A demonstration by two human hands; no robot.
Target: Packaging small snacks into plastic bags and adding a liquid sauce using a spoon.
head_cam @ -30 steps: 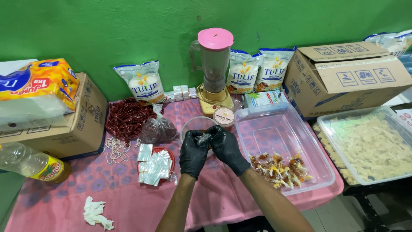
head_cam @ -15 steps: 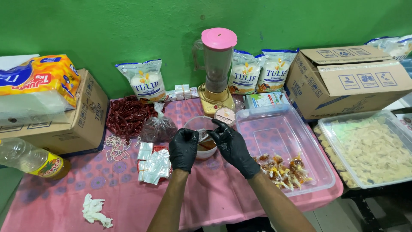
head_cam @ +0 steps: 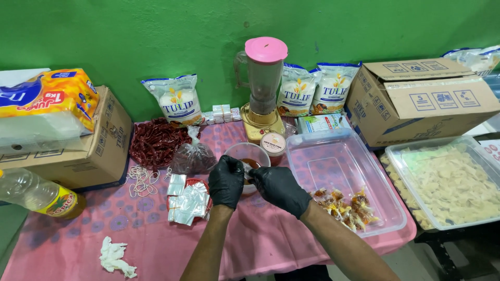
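Both hands gloved in black, meeting over the small clear bowl of reddish-brown sauce [head_cam: 251, 156]. Left hand [head_cam: 226, 181] and right hand [head_cam: 278, 188] pinch something tiny between the fingertips, prob. a small clear sachet, too hidden to be sure; both closed on it. Bowl sits just beyond the knuckles, right under the grip.

Risks:
- Sauce is wet, gloves slick, so the sachet could slip and spill onto the pink tablecloth [head_cam: 156, 229].
- Right wrist near the clear plastic tub [head_cam: 359, 229] w/ filled packets [head_cam: 344, 205]; drips could land there.
- Stack of empty sachets [head_cam: 188, 203] just left of left hand; a nudge scatters them.
- Bowl near table edge, could tip if bumped.
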